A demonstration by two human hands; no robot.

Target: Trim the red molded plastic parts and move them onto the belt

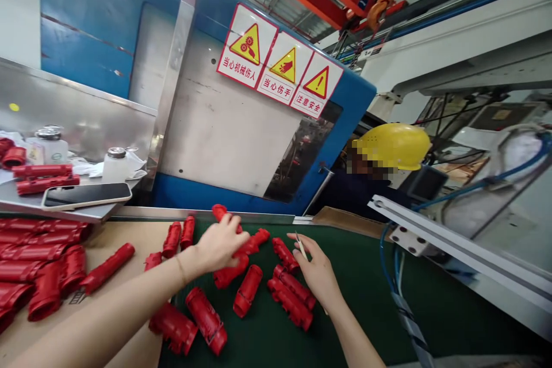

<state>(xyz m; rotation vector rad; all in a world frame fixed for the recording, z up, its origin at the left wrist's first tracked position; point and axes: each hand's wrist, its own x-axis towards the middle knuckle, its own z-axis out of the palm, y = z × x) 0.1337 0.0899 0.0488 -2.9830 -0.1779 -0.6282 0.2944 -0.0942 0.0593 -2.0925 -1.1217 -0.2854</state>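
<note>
Three warning signs are fixed to the blue machine housing at upper centre of the frame. Each carries a yellow triangle over red characters, reading left to right: 当心机械伤人, 当心伤手, 注意安全.

At lower centre, red moulded plastic tubes lie scattered on a green belt surface. The left hand rests, fingers curled downward, on one red tube at the upper edge of the cluster; whether it fully grips the piece cannot be told. The right hand, just right of the cluster, pinches a thin pale blade-like tool between thumb and forefinger, the remaining fingers loosely extended over the tubes nearest it.

At lower left, a cardboard sheet carries a further heap of red tubes, one lying apart from the heap.

At left centre, a steel shelf holds a smartphone lying face up, two red tubes, and two white dispenser bottles with metal tops. Bottle contents are not discernible.

At right centre, a person in a yellow hard hat is beyond the belt. A blue hose runs beside a white aluminium rail.
</note>
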